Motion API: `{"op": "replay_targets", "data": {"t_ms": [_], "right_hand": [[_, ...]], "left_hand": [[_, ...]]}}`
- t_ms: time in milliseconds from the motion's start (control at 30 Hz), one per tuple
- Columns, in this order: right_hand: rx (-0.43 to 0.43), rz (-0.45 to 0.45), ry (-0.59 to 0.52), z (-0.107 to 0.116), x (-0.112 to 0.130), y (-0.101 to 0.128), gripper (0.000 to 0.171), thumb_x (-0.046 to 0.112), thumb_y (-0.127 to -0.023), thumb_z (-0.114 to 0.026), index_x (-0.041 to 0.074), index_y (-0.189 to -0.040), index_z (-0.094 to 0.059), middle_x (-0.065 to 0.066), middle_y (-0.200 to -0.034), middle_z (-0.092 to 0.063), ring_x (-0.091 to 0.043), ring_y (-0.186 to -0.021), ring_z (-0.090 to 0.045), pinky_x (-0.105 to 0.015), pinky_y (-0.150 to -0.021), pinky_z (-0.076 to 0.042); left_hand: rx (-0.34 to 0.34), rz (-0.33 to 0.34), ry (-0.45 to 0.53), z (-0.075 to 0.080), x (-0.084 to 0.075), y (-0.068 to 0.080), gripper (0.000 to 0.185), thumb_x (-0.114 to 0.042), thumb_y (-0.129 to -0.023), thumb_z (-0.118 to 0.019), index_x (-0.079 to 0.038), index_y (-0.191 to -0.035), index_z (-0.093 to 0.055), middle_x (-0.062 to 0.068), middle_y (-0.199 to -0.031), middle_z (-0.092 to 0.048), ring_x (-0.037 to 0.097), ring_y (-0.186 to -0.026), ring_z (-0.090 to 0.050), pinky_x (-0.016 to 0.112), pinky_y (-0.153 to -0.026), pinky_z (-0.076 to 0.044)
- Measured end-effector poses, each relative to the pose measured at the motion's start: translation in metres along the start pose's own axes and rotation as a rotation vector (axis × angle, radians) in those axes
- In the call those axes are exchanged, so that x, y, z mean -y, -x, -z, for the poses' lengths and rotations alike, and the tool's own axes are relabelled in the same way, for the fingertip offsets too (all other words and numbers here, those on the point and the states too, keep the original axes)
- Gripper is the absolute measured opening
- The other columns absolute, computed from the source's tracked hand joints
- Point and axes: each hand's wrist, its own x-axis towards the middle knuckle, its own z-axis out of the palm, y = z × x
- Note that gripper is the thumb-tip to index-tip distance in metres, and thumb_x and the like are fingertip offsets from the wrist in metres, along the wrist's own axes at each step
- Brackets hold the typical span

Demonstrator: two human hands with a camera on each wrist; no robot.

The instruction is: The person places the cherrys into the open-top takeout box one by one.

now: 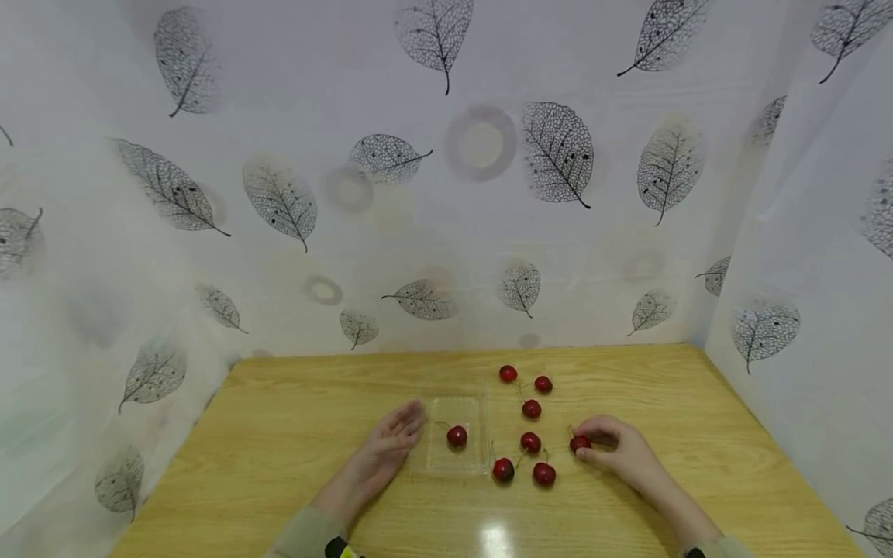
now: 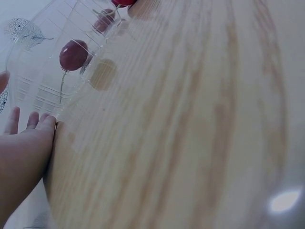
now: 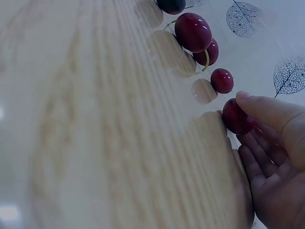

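Note:
A clear plastic box (image 1: 436,467) stands near the middle of the table, with one dark red cherry (image 1: 456,436) and its stem inside. Beside the box's left wall is my left hand (image 1: 382,452), its fingers fairly straight and the fingertips right at the wall; the left wrist view shows those fingers (image 2: 46,123) low against the plastic. At the right, my right hand (image 1: 621,451) pinches another cherry (image 1: 580,443) between thumb and fingers. That cherry (image 3: 237,117) is close over the wood in the right wrist view.
Several loose cherries with stems lie between the box and my right hand, among them a front cherry (image 1: 544,474) and a back cherry (image 1: 508,373). The wooden table (image 1: 279,434) ends at a pale curtain (image 1: 481,232) printed with leaves.

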Motion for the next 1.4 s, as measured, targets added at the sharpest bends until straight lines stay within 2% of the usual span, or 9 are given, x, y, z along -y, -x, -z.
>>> {"op": "replay_targets", "data": {"t_ms": [200,367,667,800,967,1233,1400], "right_hand": [[-0.025,-0.018,0.008,0.000,0.004,0.001,0.027,0.012,-0.089,-0.085,0.006,-0.115,-0.079,-0.012,-0.117,-0.076,0.005,-0.099,-0.067,-0.018,-0.091,-0.058],[-0.054,-0.078,0.010,-0.001,0.007,0.000,0.027,0.013,-0.090,-0.085,0.004,-0.114,-0.079,-0.012,-0.115,-0.077,0.006,-0.095,-0.067,-0.017,-0.089,-0.057],[-0.047,-0.136,-0.019,0.000,0.015,-0.008,0.033,0.017,-0.093,-0.083,0.001,-0.121,-0.076,-0.014,-0.118,-0.078,0.005,-0.093,-0.069,-0.017,-0.086,-0.058],[-0.041,-0.118,-0.007,0.001,0.023,-0.013,0.034,0.019,-0.094,-0.082,0.002,-0.122,-0.076,-0.013,-0.119,-0.078,0.003,-0.094,-0.069,-0.018,-0.085,-0.059],[-0.041,-0.075,-0.001,-0.001,0.034,-0.021,0.034,0.021,-0.093,-0.083,0.003,-0.121,-0.077,-0.012,-0.116,-0.079,0.003,-0.095,-0.070,-0.018,-0.085,-0.059],[-0.013,0.010,-0.077,-0.012,0.054,-0.032,0.032,0.013,-0.093,-0.082,-0.004,-0.120,-0.075,-0.018,-0.119,-0.077,0.004,-0.095,-0.070,-0.016,-0.086,-0.060],[0.018,0.052,-0.109,-0.022,0.065,-0.038,0.030,0.013,-0.094,-0.081,0.000,-0.120,-0.076,-0.019,-0.122,-0.076,0.002,-0.099,-0.070,-0.016,-0.089,-0.059]], "left_hand": [[0.004,-0.005,-0.007,0.001,0.001,0.001,0.082,0.009,-0.100,-0.049,0.008,-0.166,0.000,0.026,-0.177,0.000,0.035,-0.164,-0.009,0.018,-0.125,-0.035],[0.002,-0.002,-0.004,0.001,0.002,0.000,0.082,0.009,-0.099,-0.048,0.008,-0.166,0.000,0.026,-0.177,0.000,0.033,-0.164,-0.011,0.017,-0.124,-0.036],[0.012,-0.010,0.001,0.001,0.002,0.000,0.082,0.009,-0.099,-0.047,0.009,-0.166,0.001,0.027,-0.176,0.001,0.039,-0.165,-0.003,0.024,-0.130,-0.028],[0.016,-0.010,0.003,0.001,0.001,0.000,0.082,0.009,-0.099,-0.048,0.009,-0.166,0.001,0.027,-0.177,0.001,0.040,-0.165,-0.001,0.026,-0.131,-0.025],[0.014,-0.008,0.002,0.001,0.001,0.001,0.082,0.009,-0.100,-0.048,0.009,-0.166,0.001,0.026,-0.177,0.001,0.039,-0.165,-0.001,0.023,-0.130,-0.029],[0.007,-0.006,0.005,0.001,0.002,0.001,0.083,0.008,-0.100,-0.049,0.009,-0.166,0.001,0.026,-0.177,0.001,0.038,-0.165,-0.003,0.019,-0.126,-0.034],[0.012,-0.011,0.003,0.002,0.001,0.000,0.083,0.007,-0.101,-0.050,0.008,-0.166,0.001,0.026,-0.177,0.001,0.039,-0.165,-0.003,0.022,-0.128,-0.031]]}}
